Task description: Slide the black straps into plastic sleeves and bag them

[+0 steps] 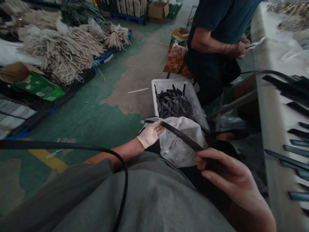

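A long flat black strip (181, 134) stretches between my two hands above my lap. My right hand (231, 180) is bare and closed, pinching the near end of the strip between thumb and fingers. Farther forward, my left hand (149, 134) wears a pale glove and has its thumb across the strip near the far end, while its other fingers stretch out. A short piece of the strip shows beyond the thumb. Below the strip lies a whitish plastic bag (181, 154), partly hidden by it.
A white bin (154, 93) of black strips stands ahead. Beyond it sits a co-worker (217, 35), hands on a small item. More black strips (299, 133) lie on the table (263, 96) at right. Bundled pale cords (65, 48) lie left. A black cable (96, 147) crosses the foreground.
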The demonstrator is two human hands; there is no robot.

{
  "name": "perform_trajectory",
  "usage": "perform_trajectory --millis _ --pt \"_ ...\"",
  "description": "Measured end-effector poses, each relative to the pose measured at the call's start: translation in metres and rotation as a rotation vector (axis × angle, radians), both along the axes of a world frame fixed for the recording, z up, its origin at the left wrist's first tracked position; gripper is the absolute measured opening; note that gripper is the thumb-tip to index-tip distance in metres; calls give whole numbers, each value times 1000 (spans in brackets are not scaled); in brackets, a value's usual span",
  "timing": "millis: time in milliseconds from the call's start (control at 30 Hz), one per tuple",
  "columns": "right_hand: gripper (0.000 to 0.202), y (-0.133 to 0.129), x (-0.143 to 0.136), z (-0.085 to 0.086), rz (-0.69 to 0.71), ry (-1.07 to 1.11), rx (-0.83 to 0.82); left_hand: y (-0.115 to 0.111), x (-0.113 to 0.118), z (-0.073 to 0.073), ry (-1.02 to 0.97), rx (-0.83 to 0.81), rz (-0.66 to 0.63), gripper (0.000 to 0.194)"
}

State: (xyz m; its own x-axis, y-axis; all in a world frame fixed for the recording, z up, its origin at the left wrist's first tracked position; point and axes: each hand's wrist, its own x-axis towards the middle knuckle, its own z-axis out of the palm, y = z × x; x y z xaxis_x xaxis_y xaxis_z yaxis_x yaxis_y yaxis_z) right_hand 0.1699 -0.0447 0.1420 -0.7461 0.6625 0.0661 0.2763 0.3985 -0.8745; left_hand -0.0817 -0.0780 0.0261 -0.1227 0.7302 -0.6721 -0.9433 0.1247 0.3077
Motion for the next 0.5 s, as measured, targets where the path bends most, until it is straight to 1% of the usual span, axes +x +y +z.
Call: perform_trajectory --millis 67,133,167,233,333,400,500 --pt "31 -3 5 0 -113 55 123 -1 2 4 -21 -12 -38 20" --pt "27 -3 2 -2 -245 46 311 -2 6 9 -46 -20 -88 23" --pt "24 -2 -1 -4 -280 34 401 -3 8 12 -58 -21 -113 24" --pt "18 1 -11 -6 -258 19 510 -5 11 16 -74 -16 -158 23" --pt "14 7 -29 -17 -151 21 515 -7 17 19 -88 19 -209 19" --pt "14 12 -43 -32 -93 26 458 -10 25 20 -96 62 -246 16" --pt "17 22 -60 -60 -49 30 307 -14 37 17 -101 122 -344 16"
